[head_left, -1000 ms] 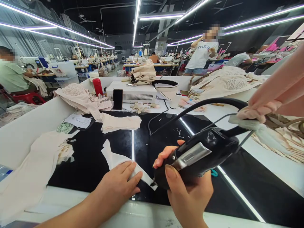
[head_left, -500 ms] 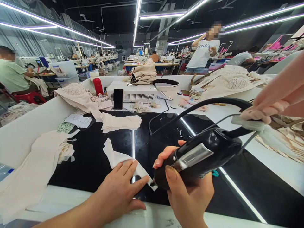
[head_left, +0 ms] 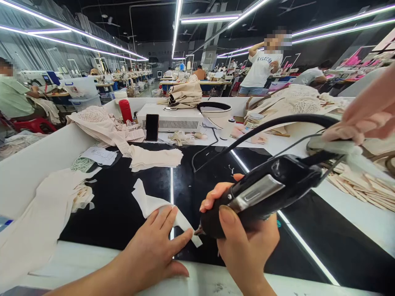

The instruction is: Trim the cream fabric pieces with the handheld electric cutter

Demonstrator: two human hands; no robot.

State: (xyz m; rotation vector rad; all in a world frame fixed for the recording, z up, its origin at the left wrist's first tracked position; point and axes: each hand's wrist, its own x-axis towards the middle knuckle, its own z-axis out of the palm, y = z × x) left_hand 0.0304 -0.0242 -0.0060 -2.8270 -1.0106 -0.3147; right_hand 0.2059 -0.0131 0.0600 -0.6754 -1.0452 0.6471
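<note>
My left hand [head_left: 160, 242] lies with fingers spread on a narrow white fabric piece [head_left: 182, 220], pressing it against the black table surface. My right hand [head_left: 243, 234] is wrapped round a black corded handheld tool [head_left: 262, 197] with a silver lever plate. Its thin metal tip is at the near end of the fabric, close to my left index finger; whether it touches the cloth I cannot tell. A knotted pale, cloth-like strip [head_left: 348, 135] is round the cable at upper right.
Stacked beige fabric pieces [head_left: 157, 157] lie ahead; more cloth [head_left: 43, 209] hangs over the left edge. Behind stand a vented white box [head_left: 173, 117], a phone [head_left: 152, 127] and a red bottle [head_left: 125, 110]. A person [head_left: 261, 68] stands beyond the table.
The tool has tilted slightly, its tip end rising a little and the body shifting right with my right hand. My left hand and the fabric under it stay nearly in place.
</note>
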